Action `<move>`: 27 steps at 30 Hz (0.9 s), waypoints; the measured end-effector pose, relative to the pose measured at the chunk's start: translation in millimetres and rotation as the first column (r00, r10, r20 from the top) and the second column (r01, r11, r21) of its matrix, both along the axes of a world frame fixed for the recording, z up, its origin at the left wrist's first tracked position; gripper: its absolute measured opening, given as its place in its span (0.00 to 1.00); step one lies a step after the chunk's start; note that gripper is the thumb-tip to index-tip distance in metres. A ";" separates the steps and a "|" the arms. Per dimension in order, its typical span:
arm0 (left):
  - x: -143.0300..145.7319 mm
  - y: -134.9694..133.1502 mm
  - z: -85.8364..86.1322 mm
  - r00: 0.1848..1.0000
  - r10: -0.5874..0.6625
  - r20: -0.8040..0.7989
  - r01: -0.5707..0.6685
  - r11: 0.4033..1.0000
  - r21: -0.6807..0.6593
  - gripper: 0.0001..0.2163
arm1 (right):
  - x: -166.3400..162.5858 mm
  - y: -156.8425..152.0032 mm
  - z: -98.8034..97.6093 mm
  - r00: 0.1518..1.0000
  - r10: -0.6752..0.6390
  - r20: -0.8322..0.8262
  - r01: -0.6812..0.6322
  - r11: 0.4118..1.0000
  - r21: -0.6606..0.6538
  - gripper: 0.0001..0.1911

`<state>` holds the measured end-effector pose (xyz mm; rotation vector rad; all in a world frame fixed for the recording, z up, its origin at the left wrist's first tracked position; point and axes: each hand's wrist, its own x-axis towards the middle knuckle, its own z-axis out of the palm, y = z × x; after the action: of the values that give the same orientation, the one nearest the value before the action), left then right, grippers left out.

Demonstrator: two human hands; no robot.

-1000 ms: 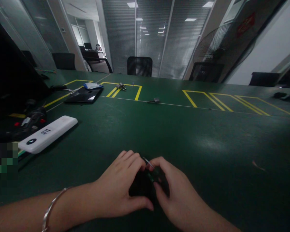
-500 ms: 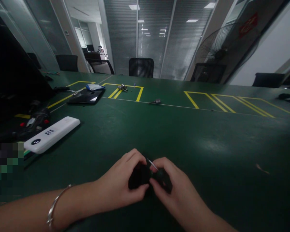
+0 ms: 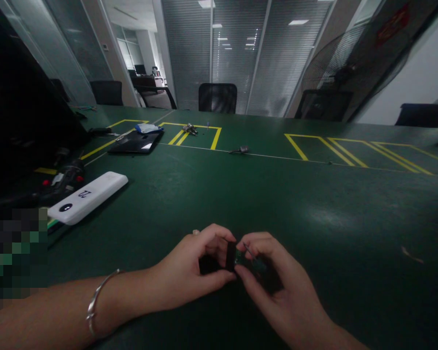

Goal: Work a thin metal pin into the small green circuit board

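Both hands meet over the near middle of the green table [image 3: 241, 194]. My left hand [image 3: 193, 272], with a thin bracelet on its wrist, pinches a small black part [image 3: 230, 255] between thumb and fingers. My right hand [image 3: 277, 287] is closed on the other side of the same black part, and a thin metal pin [image 3: 247, 250] shows at its fingertips. Much of the part is hidden by the fingers.
A white power bank [image 3: 87, 197] lies at the left, beside a dark tool with red buttons [image 3: 63, 180]. Further back are a black tablet [image 3: 135, 143], small metal pieces [image 3: 190, 129] inside yellow floor-style markings, and another small piece [image 3: 241, 149]. Office chairs [image 3: 217, 97] line the far edge.
The hands have lifted slightly off the table and turned the black part upright between them; the view has shifted a little to the left.
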<state>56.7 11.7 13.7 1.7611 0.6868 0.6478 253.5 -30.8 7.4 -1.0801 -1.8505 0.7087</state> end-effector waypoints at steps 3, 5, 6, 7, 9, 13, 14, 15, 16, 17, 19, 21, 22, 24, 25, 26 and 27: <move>0.4 -1.5 -0.6 1.000 -0.023 -0.005 0.023 1.000 0.000 0.20 | 0.2 -0.6 -0.1 1.000 0.025 0.006 -0.025 1.000 0.008 0.13; 0.8 -2.2 -1.6 1.000 -0.028 0.012 0.028 0.999 -0.018 0.19 | 0.7 -0.9 -0.3 0.999 0.037 0.006 -0.037 0.999 0.012 0.13; 1.1 -2.4 -2.1 0.999 -0.027 0.028 0.028 0.999 -0.041 0.18 | 1.0 -1.1 -0.4 0.999 0.039 0.005 -0.039 0.999 0.012 0.12; 1.5 -2.6 -2.6 0.998 -0.023 0.051 0.027 0.997 -0.076 0.17 | 1.4 -1.3 -0.6 0.999 0.038 0.004 -0.038 0.999 0.011 0.12; 2.6 -2.8 -3.5 0.993 -0.012 0.121 0.034 0.984 -0.177 0.17 | 2.5 -1.8 -0.9 1.000 0.031 0.007 -0.031 0.999 0.009 0.11; 5.4 -2.6 -3.5 0.953 -0.018 0.301 0.137 0.915 -0.378 0.18 | 4.3 -3.1 -1.0 1.000 0.012 0.024 -0.012 1.000 0.022 0.12; 6.0 -2.5 -3.2 0.946 -0.015 0.325 0.153 0.901 -0.405 0.16 | 4.6 -3.3 -0.9 1.000 0.012 0.025 -0.012 0.999 0.029 0.12; 6.4 -2.6 -2.9 0.942 -0.006 0.335 0.156 0.892 -0.423 0.14 | 4.9 -3.4 -0.8 1.000 0.014 0.025 -0.015 0.999 0.034 0.13; 6.8 -2.8 -2.7 0.942 0.004 0.335 0.151 0.887 -0.437 0.12 | 5.2 -3.5 -0.7 0.999 0.019 0.025 -0.020 0.999 0.036 0.13; 7.0 -3.1 -2.7 0.945 0.013 0.326 0.142 0.884 -0.446 0.10 | 5.4 -3.4 -0.7 0.999 0.026 0.024 -0.027 0.999 0.038 0.13; 7.1 -4.1 -3.1 0.953 0.004 0.303 0.140 0.881 -0.451 0.10 | 5.8 -3.3 -0.8 0.999 0.044 0.020 -0.045 0.998 0.046 0.13; 6.8 -4.8 -3.6 0.959 -0.017 0.281 0.142 0.892 -0.428 0.10 | 5.9 -3.3 -0.9 0.998 0.066 0.017 -0.067 0.996 0.058 0.13; 6.5 -5.0 -3.6 0.964 -0.022 0.266 0.133 0.905 -0.405 0.10 | 5.9 -3.4 -0.7 0.997 0.075 0.017 -0.075 0.995 0.061 0.13; 5.5 -4.3 -3.0 0.970 -0.017 0.241 0.104 0.930 -0.353 0.09 | 5.4 -3.6 0.1 0.997 0.079 0.016 -0.080 0.995 0.057 0.13; 4.8 -3.6 -2.6 0.973 -0.006 0.232 0.086 0.938 -0.335 0.10 | 5.0 -3.7 0.7 0.997 0.074 0.014 -0.075 0.996 0.056 0.13; 4.0 -2.5 -2.1 0.974 0.005 0.227 0.071 0.943 -0.326 0.10 | 4.4 -3.7 1.4 0.998 0.066 0.012 -0.067 0.996 0.055 0.12; 3.1 -1.3 -1.6 0.974 0.020 0.228 0.056 0.944 -0.325 0.10 | 3.9 -3.5 2.2 0.999 0.053 0.013 -0.053 0.997 0.054 0.12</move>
<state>59.8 10.4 12.1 1.3576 0.5809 0.6684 257.4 -34.3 9.6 -1.0052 -1.9031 0.6803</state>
